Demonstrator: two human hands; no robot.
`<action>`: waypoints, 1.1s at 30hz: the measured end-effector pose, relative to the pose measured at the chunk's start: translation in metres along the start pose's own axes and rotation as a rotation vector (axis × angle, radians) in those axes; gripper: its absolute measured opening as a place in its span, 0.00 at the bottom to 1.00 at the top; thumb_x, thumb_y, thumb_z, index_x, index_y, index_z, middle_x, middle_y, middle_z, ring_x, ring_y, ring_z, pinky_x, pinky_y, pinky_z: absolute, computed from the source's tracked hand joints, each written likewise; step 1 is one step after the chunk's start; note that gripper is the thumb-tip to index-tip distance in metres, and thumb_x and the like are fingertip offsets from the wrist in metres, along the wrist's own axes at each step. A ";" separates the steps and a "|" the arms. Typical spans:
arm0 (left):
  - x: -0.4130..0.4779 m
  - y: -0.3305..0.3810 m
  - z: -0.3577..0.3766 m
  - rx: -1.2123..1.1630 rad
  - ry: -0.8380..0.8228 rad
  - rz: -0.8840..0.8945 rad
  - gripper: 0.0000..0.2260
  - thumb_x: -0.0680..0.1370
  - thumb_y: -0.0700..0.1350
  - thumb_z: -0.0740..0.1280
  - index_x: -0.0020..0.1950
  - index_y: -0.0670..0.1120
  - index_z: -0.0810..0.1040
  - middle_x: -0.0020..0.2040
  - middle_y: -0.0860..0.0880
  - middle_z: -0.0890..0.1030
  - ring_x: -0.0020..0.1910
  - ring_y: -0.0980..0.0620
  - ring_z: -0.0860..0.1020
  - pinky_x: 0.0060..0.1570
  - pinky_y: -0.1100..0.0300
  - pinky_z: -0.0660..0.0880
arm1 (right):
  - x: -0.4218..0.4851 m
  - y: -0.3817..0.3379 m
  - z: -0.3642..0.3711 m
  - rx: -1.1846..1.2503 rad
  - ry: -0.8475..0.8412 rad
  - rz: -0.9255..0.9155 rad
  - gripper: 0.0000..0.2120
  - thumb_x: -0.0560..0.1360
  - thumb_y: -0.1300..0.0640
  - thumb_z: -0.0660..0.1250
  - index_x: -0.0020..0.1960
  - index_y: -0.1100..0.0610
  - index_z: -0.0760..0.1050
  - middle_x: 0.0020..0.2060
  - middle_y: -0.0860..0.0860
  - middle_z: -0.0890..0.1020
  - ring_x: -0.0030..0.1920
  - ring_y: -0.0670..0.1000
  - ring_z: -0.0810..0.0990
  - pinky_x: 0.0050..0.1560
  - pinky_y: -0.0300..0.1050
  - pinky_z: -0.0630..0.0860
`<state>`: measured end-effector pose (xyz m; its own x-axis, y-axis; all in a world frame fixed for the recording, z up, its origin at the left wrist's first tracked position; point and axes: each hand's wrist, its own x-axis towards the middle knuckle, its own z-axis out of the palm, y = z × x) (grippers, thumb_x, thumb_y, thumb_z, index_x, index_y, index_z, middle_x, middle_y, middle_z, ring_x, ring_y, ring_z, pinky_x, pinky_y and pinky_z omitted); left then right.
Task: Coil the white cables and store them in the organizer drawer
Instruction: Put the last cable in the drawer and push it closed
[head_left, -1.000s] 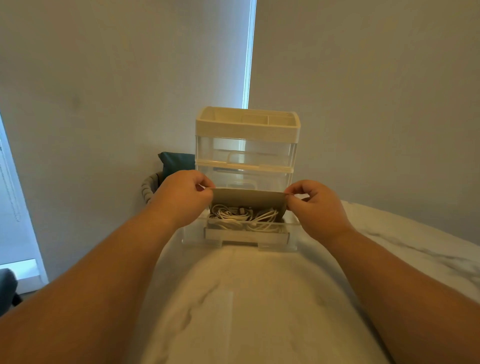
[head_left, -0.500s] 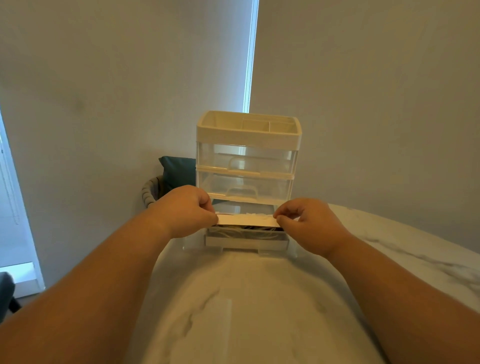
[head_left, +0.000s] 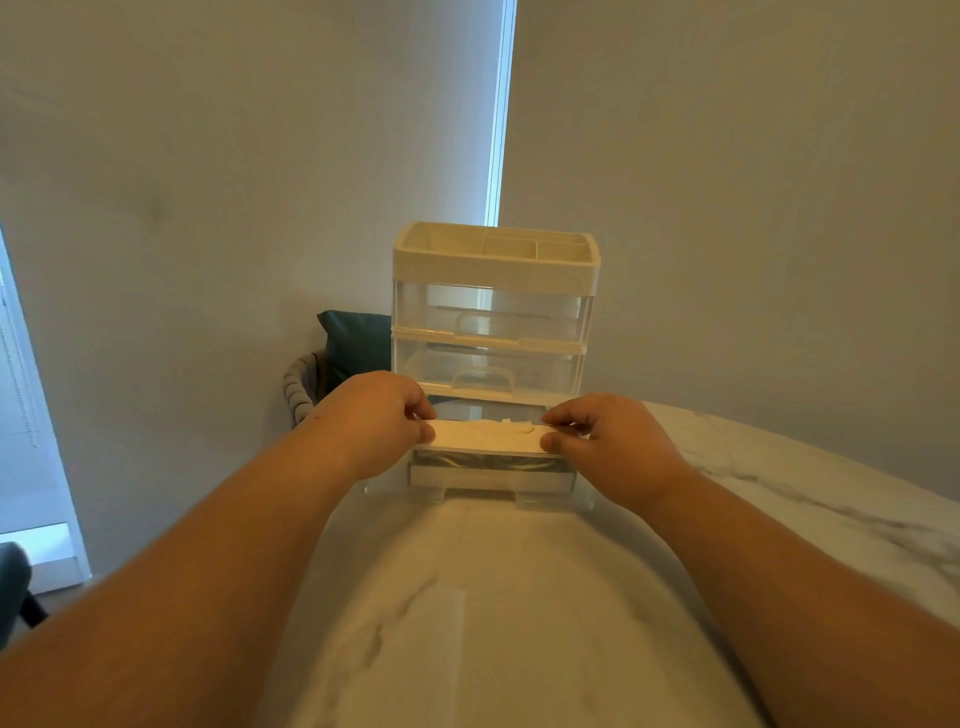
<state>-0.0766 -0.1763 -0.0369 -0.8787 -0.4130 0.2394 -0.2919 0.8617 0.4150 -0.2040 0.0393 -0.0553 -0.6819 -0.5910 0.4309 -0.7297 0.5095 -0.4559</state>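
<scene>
A clear three-drawer organizer (head_left: 493, 270) with a cream top tray stands at the far edge of the table. Its bottom drawer (head_left: 491, 478) is pulled out toward me. The coiled white cables (head_left: 467, 461) show only as a thin strip inside the drawer. A flat pale card (head_left: 488, 439) lies level over the open drawer and hides most of them. My left hand (head_left: 371, 421) pinches the card's left end. My right hand (head_left: 608, 447) pinches its right end. The two upper drawers are pushed in and look empty.
The organizer sits on a white marble-patterned table (head_left: 519, 623) whose edge curves away on the right. Behind it on the left is a rope basket (head_left: 298, 387) holding a dark teal cushion (head_left: 353, 338). Walls stand close behind.
The card stood upright behind the cables, brown face toward me. Both hands have tipped it forward and down, so it now lies flat over the drawer and covers the cables.
</scene>
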 end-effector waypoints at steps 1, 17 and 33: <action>0.001 0.000 0.000 0.002 -0.003 -0.005 0.12 0.78 0.48 0.71 0.62 0.51 0.81 0.55 0.51 0.82 0.48 0.54 0.76 0.56 0.60 0.73 | -0.001 0.000 -0.001 0.001 -0.003 0.003 0.13 0.77 0.52 0.71 0.61 0.50 0.82 0.50 0.45 0.82 0.50 0.44 0.77 0.49 0.35 0.70; 0.006 0.012 -0.001 0.201 -0.046 -0.012 0.12 0.78 0.49 0.70 0.61 0.48 0.82 0.53 0.49 0.82 0.48 0.53 0.75 0.56 0.59 0.71 | -0.001 -0.006 -0.002 -0.043 -0.068 0.037 0.16 0.76 0.41 0.69 0.45 0.54 0.85 0.39 0.49 0.82 0.42 0.50 0.79 0.44 0.41 0.76; -0.001 0.033 0.006 0.386 -0.139 0.012 0.19 0.76 0.52 0.72 0.63 0.44 0.79 0.46 0.50 0.74 0.46 0.52 0.73 0.55 0.59 0.73 | -0.004 -0.023 0.003 -0.338 -0.161 -0.027 0.10 0.74 0.46 0.73 0.42 0.52 0.77 0.39 0.47 0.77 0.43 0.51 0.76 0.41 0.44 0.71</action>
<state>-0.0874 -0.1458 -0.0289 -0.9181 -0.3808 0.1103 -0.3779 0.9247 0.0468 -0.1841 0.0275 -0.0489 -0.6650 -0.6844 0.2991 -0.7412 0.6540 -0.1516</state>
